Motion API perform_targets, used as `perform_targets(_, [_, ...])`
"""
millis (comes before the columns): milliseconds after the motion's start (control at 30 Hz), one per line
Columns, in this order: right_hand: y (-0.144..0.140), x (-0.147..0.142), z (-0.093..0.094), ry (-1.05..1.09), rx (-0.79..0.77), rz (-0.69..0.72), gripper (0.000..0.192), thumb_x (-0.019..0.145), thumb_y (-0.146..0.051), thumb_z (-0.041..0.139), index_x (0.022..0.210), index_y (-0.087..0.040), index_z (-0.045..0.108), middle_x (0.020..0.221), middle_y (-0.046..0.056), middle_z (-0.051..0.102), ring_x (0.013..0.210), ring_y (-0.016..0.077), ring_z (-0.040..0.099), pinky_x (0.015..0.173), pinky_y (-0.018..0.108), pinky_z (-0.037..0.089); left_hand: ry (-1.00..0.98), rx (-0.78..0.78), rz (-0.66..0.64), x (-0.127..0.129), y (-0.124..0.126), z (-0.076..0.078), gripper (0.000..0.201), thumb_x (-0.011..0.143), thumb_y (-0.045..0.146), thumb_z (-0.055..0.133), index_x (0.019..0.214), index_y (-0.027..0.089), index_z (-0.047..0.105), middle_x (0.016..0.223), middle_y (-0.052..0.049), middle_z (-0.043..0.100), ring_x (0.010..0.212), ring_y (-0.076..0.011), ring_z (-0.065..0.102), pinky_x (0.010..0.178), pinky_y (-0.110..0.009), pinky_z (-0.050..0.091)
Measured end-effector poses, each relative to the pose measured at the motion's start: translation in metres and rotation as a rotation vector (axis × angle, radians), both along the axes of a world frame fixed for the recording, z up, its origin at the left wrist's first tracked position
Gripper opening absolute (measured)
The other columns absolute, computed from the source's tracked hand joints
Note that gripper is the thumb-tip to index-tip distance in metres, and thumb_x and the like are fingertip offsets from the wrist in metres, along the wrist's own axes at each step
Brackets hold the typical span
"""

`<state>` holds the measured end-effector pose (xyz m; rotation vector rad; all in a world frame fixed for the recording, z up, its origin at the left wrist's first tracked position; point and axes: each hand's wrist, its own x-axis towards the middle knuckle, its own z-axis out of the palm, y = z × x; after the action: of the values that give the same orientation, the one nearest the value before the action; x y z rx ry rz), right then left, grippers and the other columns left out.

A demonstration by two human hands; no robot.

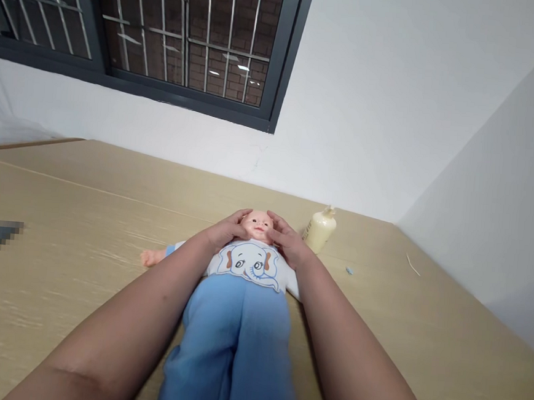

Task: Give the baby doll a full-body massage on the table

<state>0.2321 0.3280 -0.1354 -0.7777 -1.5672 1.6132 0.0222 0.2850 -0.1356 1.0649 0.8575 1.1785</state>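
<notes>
Centre of frame: plastic baby doll (248,272) flat on back on pale wood-grain bench (68,258), soft white elephant shirt, fuzzy blue trousers. Left hand (226,229) and right hand (288,240) cupping smooth round head from either side, fingers (238,217) spread and lightly curved, touching, not clenched. Right of head, near: cream pump bottle (320,229). Broad bare bench at left; white wall (394,111) close behind.
</notes>
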Motion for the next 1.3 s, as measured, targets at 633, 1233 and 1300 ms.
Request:
perform_targets(633, [0.008,0.004,-0.005,-0.085,0.081,0.029,0.113,0.062,-0.026,0.093,0.157,-0.031,0.032,0.166,0.005,0.029,0.151,0.0275,0.032,0.12,0.043,0.037,0.04,-0.015,0.008,0.0,0.004,-0.001,0.099,0.051,0.008,0.078,0.143,0.026,0.047,0.135,-0.014,0.062,0.11,-0.0325,0.068,0.086,-0.041,0.057])
perform_targets(1233, [0.008,0.012,-0.003,0.012,-0.128,0.111,0.088,0.082,-0.042,0.08,0.156,-0.036,0.032,0.163,0.003,0.036,0.141,0.0272,0.048,0.119,0.05,0.037,-0.169,-0.065,-0.014,-0.001,0.0,0.005,0.08,0.055,0.012,0.071,0.133,0.02,0.057,0.117,-0.013,0.07,0.097,-0.031,0.071,0.082,-0.041,0.057])
perform_targets(1300, [0.007,0.009,-0.004,-0.001,-0.095,0.077,0.084,0.083,-0.047,0.077,0.155,-0.035,0.034,0.162,0.004,0.038,0.14,0.0269,0.049,0.119,0.048,0.038,-0.17,-0.063,-0.018,0.0,-0.002,0.006,0.079,0.057,0.013,0.073,0.134,0.021,0.056,0.12,-0.013,0.069,0.099,-0.0306,0.071,0.083,-0.042,0.057])
